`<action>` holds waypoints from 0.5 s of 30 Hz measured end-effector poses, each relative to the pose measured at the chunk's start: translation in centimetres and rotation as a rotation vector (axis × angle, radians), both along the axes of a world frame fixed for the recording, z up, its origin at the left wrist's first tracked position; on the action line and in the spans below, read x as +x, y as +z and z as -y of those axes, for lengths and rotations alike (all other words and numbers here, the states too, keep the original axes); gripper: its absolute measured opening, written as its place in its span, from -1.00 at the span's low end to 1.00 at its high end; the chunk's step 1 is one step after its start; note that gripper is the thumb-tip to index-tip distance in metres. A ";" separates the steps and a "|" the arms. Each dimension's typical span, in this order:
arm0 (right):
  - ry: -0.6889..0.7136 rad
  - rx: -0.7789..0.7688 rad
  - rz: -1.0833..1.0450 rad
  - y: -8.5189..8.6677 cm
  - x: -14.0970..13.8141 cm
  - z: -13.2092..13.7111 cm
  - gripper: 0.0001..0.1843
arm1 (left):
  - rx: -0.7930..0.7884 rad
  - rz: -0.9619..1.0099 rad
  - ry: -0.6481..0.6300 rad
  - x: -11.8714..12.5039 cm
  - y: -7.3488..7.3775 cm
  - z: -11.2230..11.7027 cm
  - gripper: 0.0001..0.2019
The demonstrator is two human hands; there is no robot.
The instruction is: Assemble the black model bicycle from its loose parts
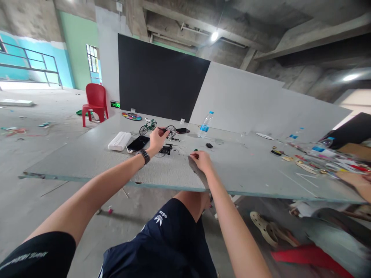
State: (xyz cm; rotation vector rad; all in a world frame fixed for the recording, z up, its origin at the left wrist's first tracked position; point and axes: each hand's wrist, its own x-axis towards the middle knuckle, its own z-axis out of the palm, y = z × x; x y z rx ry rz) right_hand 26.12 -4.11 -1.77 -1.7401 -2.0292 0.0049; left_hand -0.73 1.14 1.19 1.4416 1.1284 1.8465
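My left hand (158,139), with a watch on the wrist, is closed round a dark part of a model bicycle just above the table (174,170). A small black spoked wheel (171,131) shows at its fingertips. Close behind stands a green model bicycle (148,126) on its wheels. Several loose black bicycle parts (166,149) lie below that hand. To the right, my right hand (202,160) rests low over the table with its fingers pinched together. A small green piece (196,150) shows at its fingertips; whether it is gripped is hard to tell.
Left of the parts lie a dark phone (139,143) and a white power bank (119,141). Another phone (182,131) and a water bottle (205,125) are farther back. A small black block (209,145) lies on the right. Another person's hand (358,182) is among clutter at far right.
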 end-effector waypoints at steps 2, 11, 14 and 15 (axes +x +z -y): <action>-0.001 -0.012 0.005 0.1 -0.2 0.0 -0.63 | 0.015 -0.014 -0.035 0.3 0.0 0.2 -0.78; -0.009 -0.036 -0.013 0.4 -0.5 0.4 -0.64 | -0.019 0.097 -0.172 0.6 -0.4 -0.5 -0.78; -0.012 -0.043 -0.020 0.4 -0.5 0.4 -0.64 | -0.037 0.132 -0.237 0.4 -0.2 -0.3 -0.79; -0.015 -0.045 -0.022 0.3 -0.4 0.5 -0.64 | -0.041 0.140 -0.260 0.4 -0.1 -0.2 -0.79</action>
